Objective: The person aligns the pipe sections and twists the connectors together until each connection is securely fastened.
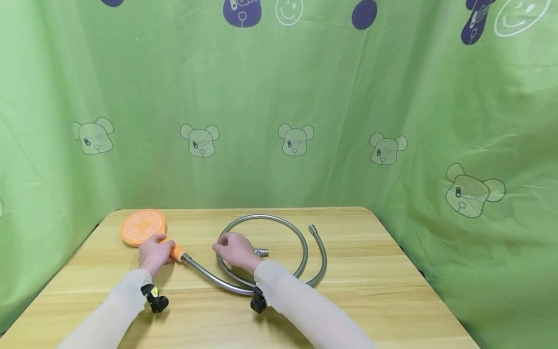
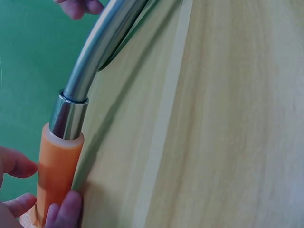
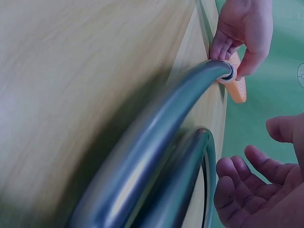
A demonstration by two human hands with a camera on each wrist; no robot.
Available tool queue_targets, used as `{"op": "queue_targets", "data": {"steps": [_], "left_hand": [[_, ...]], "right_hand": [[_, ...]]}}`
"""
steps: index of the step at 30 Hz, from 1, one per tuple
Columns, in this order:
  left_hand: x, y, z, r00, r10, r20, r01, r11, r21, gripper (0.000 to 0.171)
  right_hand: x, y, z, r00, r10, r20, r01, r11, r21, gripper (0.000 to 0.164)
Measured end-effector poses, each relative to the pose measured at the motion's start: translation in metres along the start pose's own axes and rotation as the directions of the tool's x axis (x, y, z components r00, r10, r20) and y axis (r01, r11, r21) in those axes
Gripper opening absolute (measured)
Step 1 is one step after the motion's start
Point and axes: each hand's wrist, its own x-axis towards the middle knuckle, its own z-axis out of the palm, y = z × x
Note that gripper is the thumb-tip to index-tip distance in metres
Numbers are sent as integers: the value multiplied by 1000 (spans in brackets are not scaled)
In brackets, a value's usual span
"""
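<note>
An orange shower head [image 1: 143, 227] lies at the left of the table, its dotted face up. My left hand [image 1: 156, 252] grips its handle [image 2: 59, 164], fingers and thumb on either side. From the handle's end a metal shower hose [image 1: 209, 276] runs right, joined by a chrome collar [image 2: 69, 116]. My right hand [image 1: 237, 249] is over the left side of the hose's loop; in the right wrist view its thumb and loosely curled fingers [image 3: 237, 178] stand apart with nothing between them. Partly hidden behind the right hand is a small chrome fitting [image 1: 262, 252].
The hose coils across the middle of the wooden table [image 1: 370, 310], its free end fitting [image 1: 313, 229] lying to the right of the loop. Green printed cloth [image 1: 261, 97] hangs behind and at both sides. A small black camera [image 1: 158, 301] is worn on the left wrist.
</note>
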Motion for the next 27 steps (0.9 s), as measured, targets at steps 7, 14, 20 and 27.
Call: {"op": "queue_targets", "data": {"steps": [7,14,20,27], "left_hand": [[-4,8,-6,1000,14,10,-15,991,130,55],[-3,20,-4,997,71,40,-77,983,169,53],[-6,35,4,982,181,43,-186,960,208,44],[-16,54,13,964,246,99,-262,941,212,42]], "right_hand": [[-3,3,-7,1000,19,13,-19,999,26,27],[-5,7,-17,1000,12,-7,-12,1000,-10,26],[-7,14,-24,1000,7,-17,-7,1000,-27,28],[-9,22,-32,999,9,-42,-11,999,-42,28]]}}
